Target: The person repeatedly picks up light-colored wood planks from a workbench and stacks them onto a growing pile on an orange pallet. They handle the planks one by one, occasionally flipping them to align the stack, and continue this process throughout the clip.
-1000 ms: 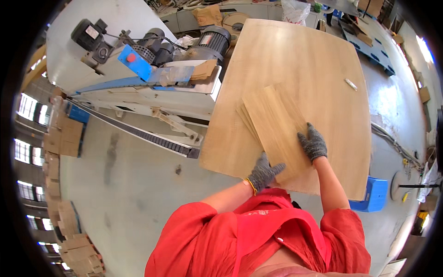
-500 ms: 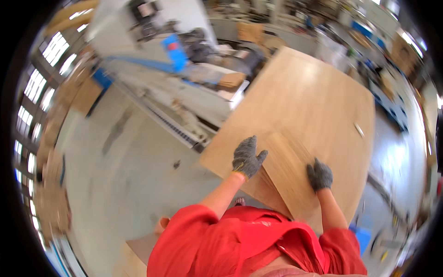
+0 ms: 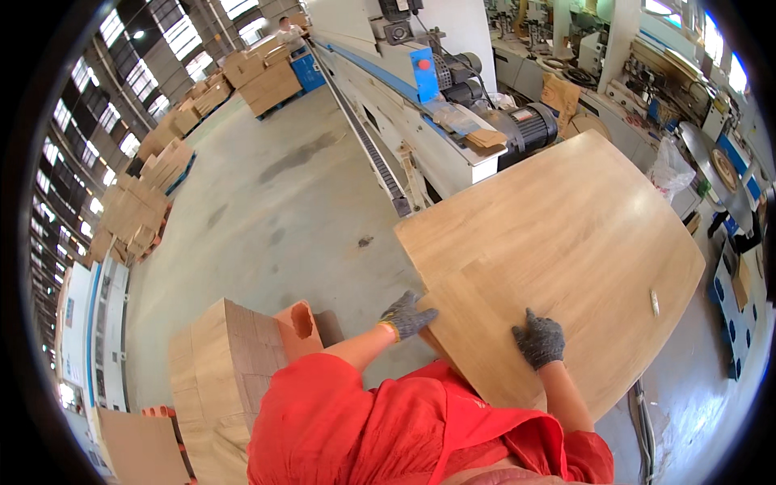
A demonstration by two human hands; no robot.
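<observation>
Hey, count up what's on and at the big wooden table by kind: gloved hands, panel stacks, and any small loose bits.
Gloved hands: 2, the left hand at the edge of the panel stack and the right hand flat on it
Panel stack on the table: 1
Small pale piece near the table's right edge: 1
Total: 4

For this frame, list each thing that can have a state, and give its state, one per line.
Small light wooden panel: lying flat on the big board, both gloved hands on it.
Large light wooden board: flat, bearing the panel.
Left hand: grey glove, grip on the panel's left edge.
Right hand: grey glove, pressed flat on the panel.
Stack of pale wooden panels: stacked beside the person's left.
</observation>
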